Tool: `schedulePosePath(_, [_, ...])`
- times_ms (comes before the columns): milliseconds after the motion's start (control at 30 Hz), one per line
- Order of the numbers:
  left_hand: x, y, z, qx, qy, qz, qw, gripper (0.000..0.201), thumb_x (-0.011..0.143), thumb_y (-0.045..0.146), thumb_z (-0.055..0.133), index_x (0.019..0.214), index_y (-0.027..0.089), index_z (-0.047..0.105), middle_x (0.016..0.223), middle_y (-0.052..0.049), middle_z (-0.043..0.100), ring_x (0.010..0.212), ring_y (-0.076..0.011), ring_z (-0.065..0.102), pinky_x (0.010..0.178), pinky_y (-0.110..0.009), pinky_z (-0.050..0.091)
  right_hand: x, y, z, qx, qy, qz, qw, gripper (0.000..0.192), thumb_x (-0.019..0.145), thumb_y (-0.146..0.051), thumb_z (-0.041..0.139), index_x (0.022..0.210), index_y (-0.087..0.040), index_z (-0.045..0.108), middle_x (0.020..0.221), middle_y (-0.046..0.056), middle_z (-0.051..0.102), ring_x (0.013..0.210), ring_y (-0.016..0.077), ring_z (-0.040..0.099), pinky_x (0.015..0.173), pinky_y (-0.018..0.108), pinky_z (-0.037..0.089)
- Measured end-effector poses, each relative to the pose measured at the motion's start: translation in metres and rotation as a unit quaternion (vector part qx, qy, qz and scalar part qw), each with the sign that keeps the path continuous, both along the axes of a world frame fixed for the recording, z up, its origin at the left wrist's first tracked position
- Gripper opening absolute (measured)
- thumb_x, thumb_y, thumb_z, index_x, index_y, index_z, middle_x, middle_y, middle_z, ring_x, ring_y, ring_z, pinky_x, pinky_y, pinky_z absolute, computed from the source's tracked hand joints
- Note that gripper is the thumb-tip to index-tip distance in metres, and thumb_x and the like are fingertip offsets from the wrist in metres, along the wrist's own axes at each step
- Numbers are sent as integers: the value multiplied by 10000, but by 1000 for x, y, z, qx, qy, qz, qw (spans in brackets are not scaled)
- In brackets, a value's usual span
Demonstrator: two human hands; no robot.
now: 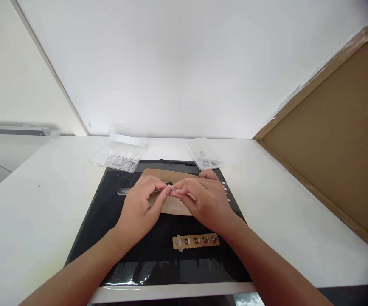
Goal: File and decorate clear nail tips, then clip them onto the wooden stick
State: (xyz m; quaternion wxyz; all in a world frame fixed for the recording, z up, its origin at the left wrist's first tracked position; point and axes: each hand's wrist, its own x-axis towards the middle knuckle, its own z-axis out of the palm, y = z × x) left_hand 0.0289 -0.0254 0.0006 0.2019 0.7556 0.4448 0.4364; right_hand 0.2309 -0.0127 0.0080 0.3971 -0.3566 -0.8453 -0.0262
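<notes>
My left hand (141, 202) and my right hand (209, 195) meet over a brown board (177, 208), fingertips pinched together. Between them is a small pale, translucent piece (171, 189), mostly covered by the fingers, so its kind is unclear. A clear, round-ended flat stick (124, 191) sticks out to the left from behind my left hand. Nearer to me lies a tan strip (199, 240) with several shiny round studs in a row. Across its left end sits a clear oblong piece (180, 243).
Under everything is a black mat (107, 242) on a white table (21, 212). At the back left are a compartmented clear box (122, 162) and a clear lid (128, 139). A clear tray (204, 155) with small pieces stands back right. Brown cardboard (333, 127) rises at the right.
</notes>
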Motion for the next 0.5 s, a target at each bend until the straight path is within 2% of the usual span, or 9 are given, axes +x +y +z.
schedulePosePath(267, [5, -4, -4, -40, -102, -10, 994, 88, 967, 294, 706, 949, 266, 788, 983, -21, 749, 968, -196, 689, 901, -363, 548, 1, -7, 11, 63, -34, -8, 997, 293, 970, -218, 715, 754, -202, 516, 907, -42, 781, 747, 92, 670, 748, 336, 332])
schedulePosePath(500, [7, -8, 1, -81, -82, -54, 992, 103, 966, 311, 702, 909, 245, 755, 976, -42, 735, 1008, -221, 644, 901, -390, 529, 13, -11, 14, 13, -31, 27, 999, 244, 950, -329, 746, 791, -212, 602, 977, -4, 745, 806, 123, 670, 773, 330, 380])
